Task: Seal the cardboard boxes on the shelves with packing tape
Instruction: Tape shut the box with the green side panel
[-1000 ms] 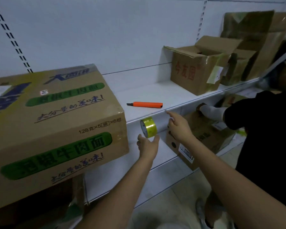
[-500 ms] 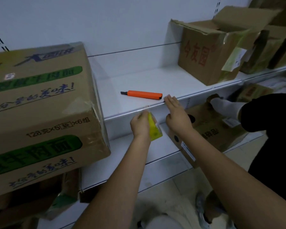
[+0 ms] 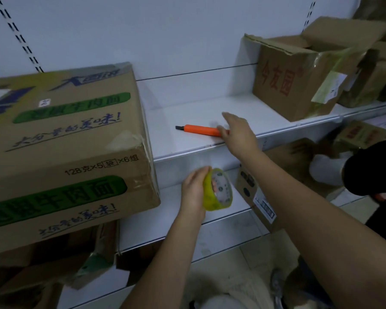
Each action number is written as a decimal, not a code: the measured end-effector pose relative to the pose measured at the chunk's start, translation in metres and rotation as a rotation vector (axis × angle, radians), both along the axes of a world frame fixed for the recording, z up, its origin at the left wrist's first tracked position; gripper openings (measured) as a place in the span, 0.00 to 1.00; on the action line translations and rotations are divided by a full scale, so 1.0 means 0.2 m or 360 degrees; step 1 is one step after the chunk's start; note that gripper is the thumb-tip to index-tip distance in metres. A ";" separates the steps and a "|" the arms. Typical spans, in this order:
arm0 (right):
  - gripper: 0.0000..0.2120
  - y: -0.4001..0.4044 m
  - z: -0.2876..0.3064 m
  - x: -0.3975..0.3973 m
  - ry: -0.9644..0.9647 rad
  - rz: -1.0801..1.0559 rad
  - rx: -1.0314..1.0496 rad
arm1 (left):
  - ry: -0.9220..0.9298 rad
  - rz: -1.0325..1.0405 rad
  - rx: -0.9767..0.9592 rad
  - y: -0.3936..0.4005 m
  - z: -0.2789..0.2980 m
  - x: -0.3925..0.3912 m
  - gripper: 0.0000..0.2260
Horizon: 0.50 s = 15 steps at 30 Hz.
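Note:
My left hand (image 3: 193, 192) grips a roll of yellowish packing tape (image 3: 218, 192) in front of the lower shelf, fingers through its core. My right hand (image 3: 237, 132) hovers over the right end of an orange box cutter (image 3: 201, 130) lying on the white upper shelf (image 3: 187, 112); its fingers are stretched out and blurred, the thumb by the cutter's end. A large noodle carton (image 3: 65, 141) with green labels fills the left, its top closed under tape. A brown box with red characters (image 3: 294, 79) stands at the right with its flaps open.
Another cardboard box (image 3: 254, 197) sits on the lower shelf under my right forearm. A person in black with a white sleeve (image 3: 325, 170) works at the lower shelf on the right. More boxes (image 3: 370, 76) stand at the far right, and crumpled cartons (image 3: 54, 264) lie under the noodle carton.
My right hand has lifted from the shelf edge onto the shelf, over the cutter. My left hand has dropped lower with the tape roll, which now faces me.

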State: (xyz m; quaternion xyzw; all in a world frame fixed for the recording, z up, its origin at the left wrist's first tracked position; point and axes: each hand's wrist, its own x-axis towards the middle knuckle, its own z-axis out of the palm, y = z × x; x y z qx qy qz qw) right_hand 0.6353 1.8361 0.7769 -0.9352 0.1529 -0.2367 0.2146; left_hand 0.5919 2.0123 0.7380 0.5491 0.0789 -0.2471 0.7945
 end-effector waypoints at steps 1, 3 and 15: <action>0.26 0.02 0.01 0.06 0.0098 0.0144 -0.0090 | -0.0073 -0.0021 0.0098 0.04 -0.03 -0.02 0.05; 0.26 0.06 0.01 0.14 0.0391 0.0288 -0.0252 | -0.0169 -0.0099 0.0254 0.14 -0.09 -0.04 0.05; 0.10 0.67 -0.40 -0.37 -0.0014 -0.0056 -0.0134 | -0.0410 -0.0280 0.0469 0.89 -0.23 -0.20 0.07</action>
